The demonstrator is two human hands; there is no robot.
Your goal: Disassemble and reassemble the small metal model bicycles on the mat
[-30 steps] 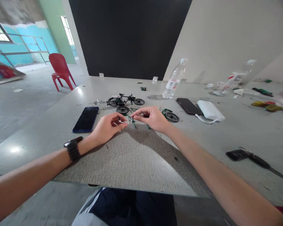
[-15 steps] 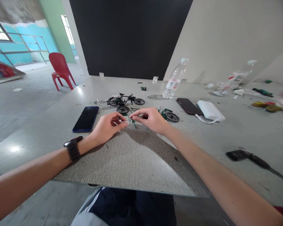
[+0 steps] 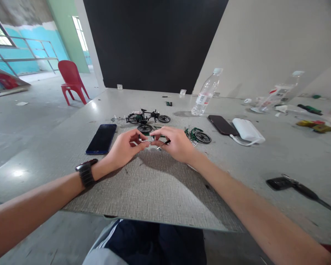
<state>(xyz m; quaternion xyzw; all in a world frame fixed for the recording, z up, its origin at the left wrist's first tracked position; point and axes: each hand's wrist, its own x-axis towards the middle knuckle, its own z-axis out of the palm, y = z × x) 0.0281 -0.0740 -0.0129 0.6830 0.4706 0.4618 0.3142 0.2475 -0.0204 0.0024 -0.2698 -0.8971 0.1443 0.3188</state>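
My left hand (image 3: 128, 144) rests on the table, its thumb and fingertips pinching a small silver metal part (image 3: 143, 140). Opposite it, my right hand (image 3: 175, 143) is closed too, its thumb and forefinger meeting at a silver piece (image 3: 152, 138) beside the left fingertips. A thin black tool with a silver shaft (image 3: 163, 145), like a small screwdriver, juts from under the right fingers. Just beyond my hands stands a black model bicycle (image 3: 145, 117), with a loose spoked wheel (image 3: 145, 128) in front. Green bicycle parts with a wheel (image 3: 202, 137) lie right of my right hand.
A blue-black phone (image 3: 101, 139) lies left. To the right are a plastic bottle (image 3: 206, 92), a dark phone (image 3: 222, 125), a white power bank (image 3: 248, 131) and keys (image 3: 278, 183). Small silver pieces (image 3: 118, 117) and a green part (image 3: 168, 103) lie farther back.
My right fingers have shifted closer against the left fingertips, and the thin tool now points down to the left below them. The left hand keeps its pinch.
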